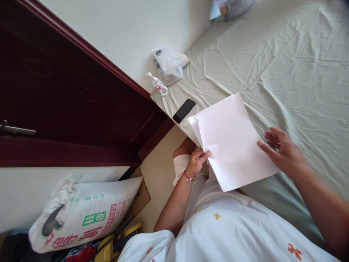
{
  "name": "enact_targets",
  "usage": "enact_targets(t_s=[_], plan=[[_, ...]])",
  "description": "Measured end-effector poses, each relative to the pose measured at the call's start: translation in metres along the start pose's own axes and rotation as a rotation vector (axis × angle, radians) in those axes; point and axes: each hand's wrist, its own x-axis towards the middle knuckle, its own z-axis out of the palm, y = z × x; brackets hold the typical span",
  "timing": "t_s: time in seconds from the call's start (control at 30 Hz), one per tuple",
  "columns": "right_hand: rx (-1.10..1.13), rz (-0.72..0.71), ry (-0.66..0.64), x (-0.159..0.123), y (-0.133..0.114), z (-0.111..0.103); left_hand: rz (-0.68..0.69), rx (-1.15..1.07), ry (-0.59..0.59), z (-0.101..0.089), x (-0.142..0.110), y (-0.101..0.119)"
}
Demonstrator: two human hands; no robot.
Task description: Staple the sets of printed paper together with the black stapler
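Observation:
Several sheets of white paper (234,142) lie in a loose stack above my lap, over the edge of the bed. My left hand (196,162) pinches the stack's left edge between thumb and fingers, and the paper creases there. At the upper left corner the sheets fan slightly apart. Beside the right edge is my right hand (280,147), its fingers apart and nothing held in it. The thumb is close to the paper; I cannot tell whether it touches.
A black phone (184,110), a clear bottle (157,84) and a white plastic bag (170,66) lie on the bed's green sheet (300,72). To the left are a dark red door (68,83) and a stuffed white sack (89,211) on the floor.

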Motion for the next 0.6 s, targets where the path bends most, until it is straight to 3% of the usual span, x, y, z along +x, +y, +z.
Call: enact_targets(t_s=[0.17, 0.27, 0.47, 0.6], plan=[[0.107, 0.207, -0.323, 0.029, -0.034, -0.023, -0.068, -0.083, -0.153, 0.001, -0.003, -0.012], [0.223, 0.225, -0.338, 0.037, -0.057, -0.026, -0.061, -0.077, -0.208, 0.002, -0.002, -0.015], [0.482, 0.498, -0.479, 0.039, -0.073, -0.014, -0.186, -0.211, -0.115, 0.007, 0.004, -0.01], [0.381, 0.422, -0.434, 0.041, -0.079, -0.007, -0.277, -0.338, -0.034, 0.013, 0.009, 0.003]])
